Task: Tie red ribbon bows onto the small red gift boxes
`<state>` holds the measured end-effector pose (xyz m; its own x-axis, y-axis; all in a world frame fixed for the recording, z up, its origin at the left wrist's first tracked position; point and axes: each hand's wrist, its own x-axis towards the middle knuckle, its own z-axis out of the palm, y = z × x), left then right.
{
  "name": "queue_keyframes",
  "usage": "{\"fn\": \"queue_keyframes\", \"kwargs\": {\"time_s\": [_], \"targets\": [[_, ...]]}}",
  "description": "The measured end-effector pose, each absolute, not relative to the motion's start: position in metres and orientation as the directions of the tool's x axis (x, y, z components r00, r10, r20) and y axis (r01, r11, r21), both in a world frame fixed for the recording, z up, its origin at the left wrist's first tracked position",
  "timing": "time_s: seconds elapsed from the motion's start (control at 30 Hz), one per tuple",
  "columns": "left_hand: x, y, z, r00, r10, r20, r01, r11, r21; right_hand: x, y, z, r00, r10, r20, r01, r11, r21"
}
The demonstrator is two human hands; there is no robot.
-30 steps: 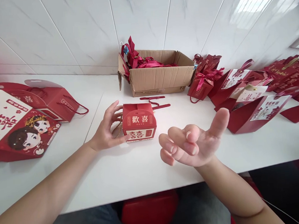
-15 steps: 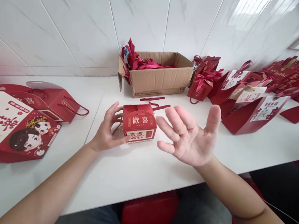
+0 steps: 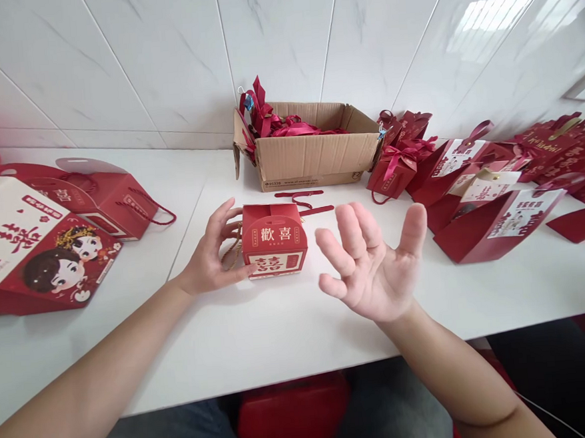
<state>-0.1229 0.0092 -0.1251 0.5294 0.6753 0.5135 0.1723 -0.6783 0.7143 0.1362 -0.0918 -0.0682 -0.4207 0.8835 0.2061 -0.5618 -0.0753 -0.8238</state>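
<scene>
One small red paper gift box (image 3: 272,240) stands at the centre of the frame on the white table (image 3: 280,333). The left hand (image 3: 209,255) grips its left side, thumb low in front and fingers on top. The right hand (image 3: 376,266) hovers just right of the box, palm up, fingers spread, holding nothing. With only one side held, I think the light box can tip or slide rightwards; too much pressure may dent its thin wall.

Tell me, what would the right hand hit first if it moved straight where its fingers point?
Probably the cardboard box behind the small red box; the open right hand is raised, so depth is uncertain.
</scene>
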Motion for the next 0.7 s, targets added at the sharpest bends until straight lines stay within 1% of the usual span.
{"fn": "queue_keyframes", "kwargs": {"time_s": [0.23,0.37,0.53,0.7], "targets": [[-0.123,0.01,-0.126,0.521,0.685,0.509,0.185,-0.673,0.717,0.136,-0.093,-0.067,-0.327,0.933,0.148,-0.462,-0.021,-0.887],[-0.123,0.011,-0.126,0.524,0.684,0.508,0.191,-0.675,0.713,0.136,-0.093,-0.066,-0.297,0.945,0.137,-0.471,-0.02,-0.882],[-0.123,0.011,-0.127,0.527,0.678,0.512,0.181,-0.678,0.712,0.136,-0.092,-0.066,-0.29,0.948,0.134,-0.49,-0.027,-0.871],[-0.123,0.011,-0.128,0.527,0.674,0.518,0.172,-0.681,0.712,0.145,-0.09,-0.08,-0.314,0.943,0.108,-0.445,-0.045,-0.895]]}}
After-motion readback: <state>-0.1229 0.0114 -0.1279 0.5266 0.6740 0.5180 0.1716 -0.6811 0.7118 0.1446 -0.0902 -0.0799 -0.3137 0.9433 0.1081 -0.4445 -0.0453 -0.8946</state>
